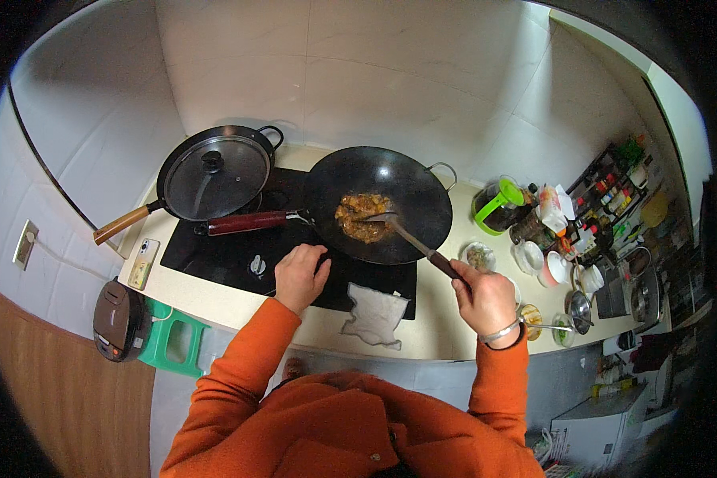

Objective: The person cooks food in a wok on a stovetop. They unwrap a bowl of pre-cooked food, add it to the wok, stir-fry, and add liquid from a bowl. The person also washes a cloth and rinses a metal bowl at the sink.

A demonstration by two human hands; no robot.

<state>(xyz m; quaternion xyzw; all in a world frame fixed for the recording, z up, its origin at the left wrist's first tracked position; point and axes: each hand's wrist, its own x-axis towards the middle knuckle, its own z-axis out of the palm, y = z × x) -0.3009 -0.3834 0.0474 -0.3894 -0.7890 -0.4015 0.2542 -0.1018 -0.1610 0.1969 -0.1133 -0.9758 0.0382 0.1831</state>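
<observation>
My right hand (pixel 488 299) is closed around the dark handle of a metal spatula (pixel 412 240), whose blade rests in browned, saucy food (pixel 363 218) in a black wok (pixel 415 191). Over the front of the black cooktop (pixel 215 251), my left hand (pixel 302 276) appears to rest on a stove knob or the surface; its fingertips are partly hidden, and whether it grips anything is unclear. The wok's dark red handle (pixel 248 222) points left, above that hand. A crumpled pale cloth (pixel 375 313) lies at the cooktop's front edge.
A glass-lidded pan (pixel 215 179) stands at the back left, its wooden handle (pixel 122 225) jutting out. A phone (pixel 144 264) lies on the counter's left end. To the right are a green-lidded pitcher (pixel 496 206), small bowls (pixel 479 257), bottles and jars. A tiled wall (pixel 346 89) rises behind.
</observation>
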